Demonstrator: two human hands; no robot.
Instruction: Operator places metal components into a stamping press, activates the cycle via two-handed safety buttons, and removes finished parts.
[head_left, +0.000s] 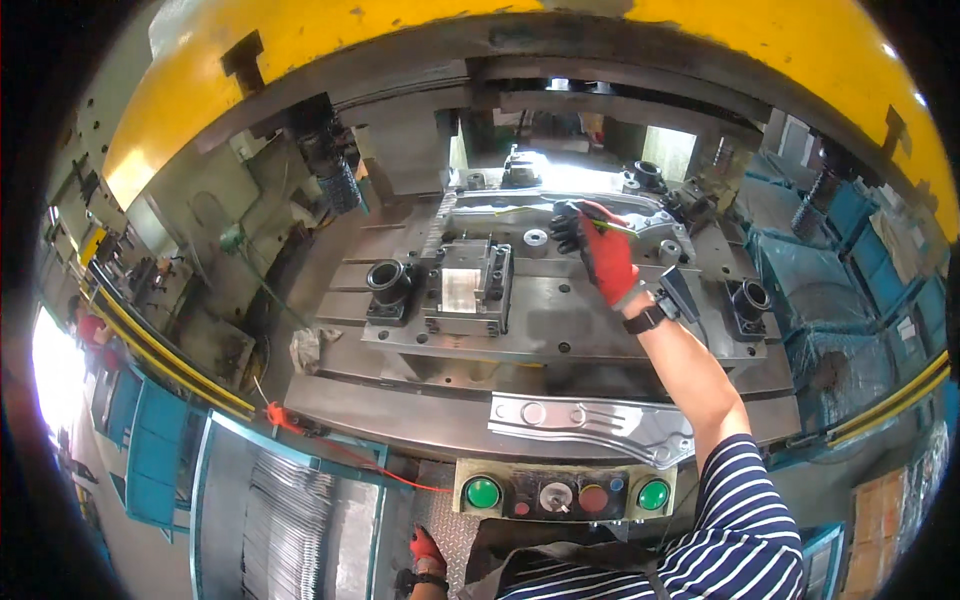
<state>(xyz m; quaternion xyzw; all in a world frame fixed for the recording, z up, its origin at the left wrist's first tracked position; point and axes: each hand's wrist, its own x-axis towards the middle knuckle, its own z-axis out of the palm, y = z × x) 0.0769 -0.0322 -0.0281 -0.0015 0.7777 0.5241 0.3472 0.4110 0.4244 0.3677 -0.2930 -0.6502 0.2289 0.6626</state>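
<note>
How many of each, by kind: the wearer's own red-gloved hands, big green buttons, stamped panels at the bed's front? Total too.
Left hand and right hand, red-gloved: 2
Left green button and right green button: 2
Stamped panel at the front of the press bed: 1
Total: 5

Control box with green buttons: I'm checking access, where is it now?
In the head view, the control box is low, right of centre, just below the silver panel and right of the blue parts rack.
</note>
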